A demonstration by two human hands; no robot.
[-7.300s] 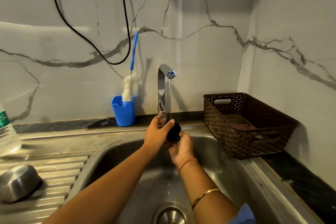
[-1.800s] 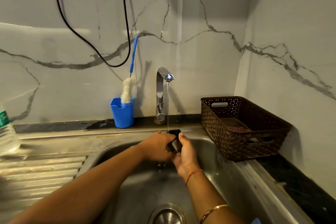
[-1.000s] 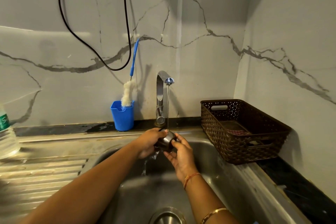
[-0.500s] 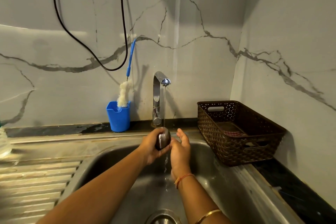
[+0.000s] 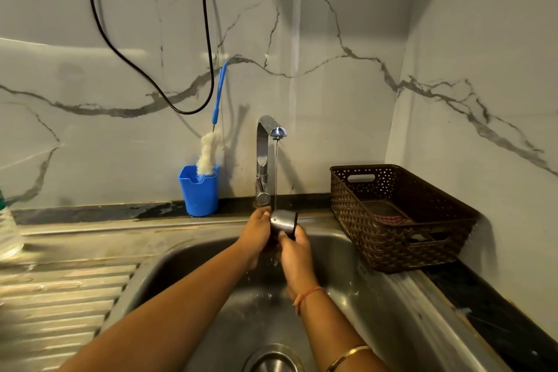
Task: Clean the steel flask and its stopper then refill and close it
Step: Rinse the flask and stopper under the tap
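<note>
Fingers of the left hand curl round the left side of the stopper, and the right hand pinches it from below with the thumb pressed flat on its near face, so both hands grip it at once. That stopper is a small round piece with a dull steel body and a black rim toward the right, tipped on its side. It is held above the sink, just in front of the foot of the tap. A thin, straight thread of water drops from the spout onto its top and splashes into the wet basin below. The sink is brushed steel with a ridged drainboard on the left and a round drain at the bottom edge. Behind it, against the grey-veined marble wall, stands a blue plastic cup holding a brush with fluffy white bristles and a slim blue handle. A black cable loops down the wall. On the dark counter to the right sits a brown woven-pattern basket with a checked cloth inside. A clear plastic bottle shows at the left edge. The right wrist carries an orange thread and, lower down the arm, a thin gold bangle.
</note>
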